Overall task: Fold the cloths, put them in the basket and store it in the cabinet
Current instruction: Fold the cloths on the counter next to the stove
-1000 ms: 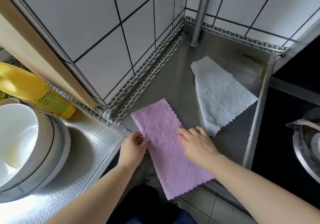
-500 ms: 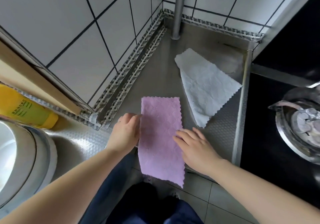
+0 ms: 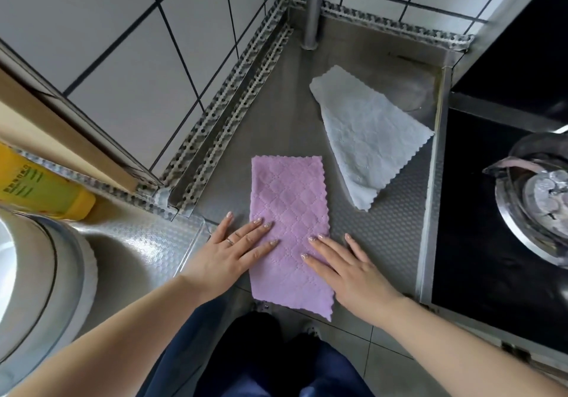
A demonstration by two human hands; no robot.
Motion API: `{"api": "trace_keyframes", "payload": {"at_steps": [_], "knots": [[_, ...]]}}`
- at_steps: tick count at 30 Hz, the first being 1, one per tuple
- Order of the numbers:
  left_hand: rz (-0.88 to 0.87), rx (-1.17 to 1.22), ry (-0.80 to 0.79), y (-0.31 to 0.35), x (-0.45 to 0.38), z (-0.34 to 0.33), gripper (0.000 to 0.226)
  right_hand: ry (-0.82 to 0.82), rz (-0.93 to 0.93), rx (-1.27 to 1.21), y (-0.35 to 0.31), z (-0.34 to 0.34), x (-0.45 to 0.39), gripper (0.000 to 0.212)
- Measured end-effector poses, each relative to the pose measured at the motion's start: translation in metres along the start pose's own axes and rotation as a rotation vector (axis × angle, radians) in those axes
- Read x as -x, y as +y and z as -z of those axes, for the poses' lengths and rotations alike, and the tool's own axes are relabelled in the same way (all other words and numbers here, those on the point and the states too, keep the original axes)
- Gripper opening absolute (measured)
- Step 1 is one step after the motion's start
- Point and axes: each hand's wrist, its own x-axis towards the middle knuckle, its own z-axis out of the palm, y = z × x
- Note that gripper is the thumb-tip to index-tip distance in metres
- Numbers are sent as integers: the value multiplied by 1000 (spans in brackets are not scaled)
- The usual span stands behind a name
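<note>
Hands flat, fingers spread: your left hand (image 3: 229, 253) and right hand (image 3: 347, 269) press the pink cloth (image 3: 289, 212) onto the steel counter (image 3: 384, 227); white cloth (image 3: 368, 138) lies beyond your right fingertips.

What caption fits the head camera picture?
Both hands press flat on a pink cloth beside a white cloth.

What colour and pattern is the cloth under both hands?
The cloth is lilac pink with a quilted diamond pattern and zigzag edges, seen in the head view.
</note>
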Motion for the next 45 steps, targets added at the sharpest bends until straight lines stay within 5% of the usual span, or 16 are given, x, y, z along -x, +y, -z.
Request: {"api": "trace_keyframes", "payload": {"at_steps": [4, 8, 12, 16, 20, 23, 32, 40, 43, 45], "knots": [[-17, 18, 7, -1, -2, 1, 90, -11, -53, -90, -1, 4, -2, 74], [-43, 77, 69, -5, -4, 5, 59, -6, -101, -338, 8, 23, -6, 73], [0, 181, 104, -4, -6, 11, 54, 40, -360, -669, 10, 46, -24, 40], [214, 576, 167, 0, -19, 36, 53, 192, -551, -799, 14, 53, -46, 22], [596, 1017, 202, -1, -44, 59, 3, 281, -731, -1039, 18, 58, -69, 34], [750, 1164, 212, -11, -67, 63, 34, 309, -824, -1110, 23, 61, -86, 33], [957, 1229, 76, -28, -98, 53, 31, 239, -936, -1039, 40, 52, -118, 23], [1070, 1253, -79, -42, -109, 46, 36, 141, -971, -928, 54, 46, -130, 39], [1115, 1367, -105, -43, -110, 49, 33, 157, -966, -967, 55, 49, -131, 9], [1135, 1482, -108, -43, -108, 52, 33, 209, -917, -996, 53, 51, -127, 40]]}}
